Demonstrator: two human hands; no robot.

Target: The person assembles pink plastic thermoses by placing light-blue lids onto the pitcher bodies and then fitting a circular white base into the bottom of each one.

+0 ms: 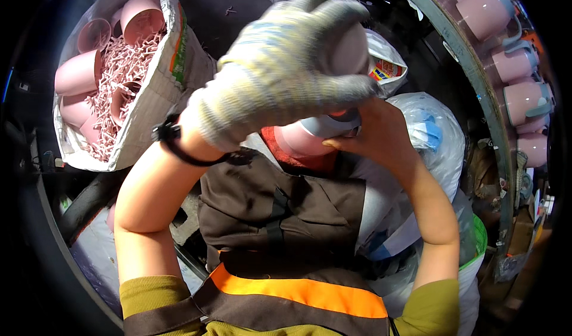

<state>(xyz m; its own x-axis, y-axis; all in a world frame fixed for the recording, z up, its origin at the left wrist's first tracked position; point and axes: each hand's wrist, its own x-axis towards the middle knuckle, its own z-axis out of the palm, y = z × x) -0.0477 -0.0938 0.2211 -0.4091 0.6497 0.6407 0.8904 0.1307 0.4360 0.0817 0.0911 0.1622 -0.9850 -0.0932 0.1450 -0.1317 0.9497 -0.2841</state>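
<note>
My left hand (280, 65), in a grey and yellowish knit glove, is curled around a pale, pinkish rounded thing (351, 53); the palm and fingers hide much of it, and its kind is unclear. Below the glove, a pink plastic cup (301, 140) with a grey-blue part along its upper side lies tilted over my lap. My bare right hand (384, 130) grips this cup at its right end, thumb pressed against the grey-blue part. The fingertips of both hands come close together, and the glove covers part of the cup.
At left stands a white woven sack (185, 68) holding pink cups (80, 72) and many small pink plastic pieces (122, 62). Pink mugs (527, 103) with grey-blue handles line up beyond a curved metal edge (494, 98) at right. A clear plastic bag (438, 121) sits beside my right arm.
</note>
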